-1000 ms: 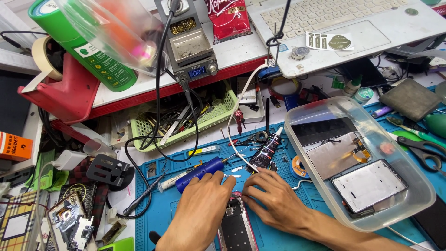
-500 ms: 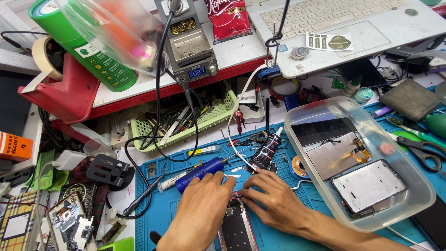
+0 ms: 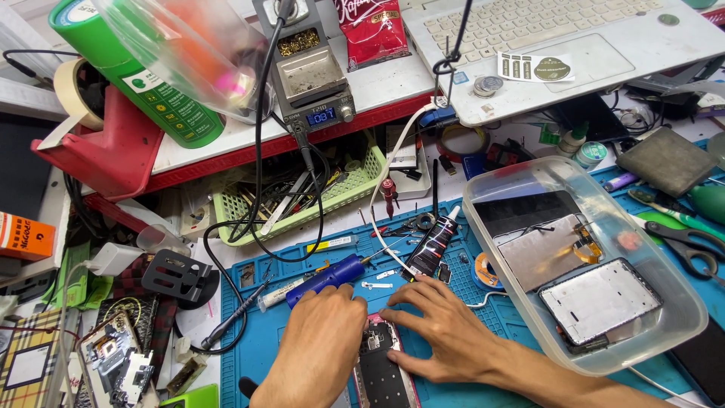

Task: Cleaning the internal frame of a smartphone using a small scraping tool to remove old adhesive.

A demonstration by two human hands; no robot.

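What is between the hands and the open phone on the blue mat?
Nothing visible. The left hand and the right hand both rest directly on the open phone. The blue screwdriver and the black glue tube lie just beyond the fingers.

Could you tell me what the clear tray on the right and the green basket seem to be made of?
The clear tray looks like glossy transparent plastic: parts show through its walls. The green basket seems moulded matte plastic, with a regular slotted lattice.
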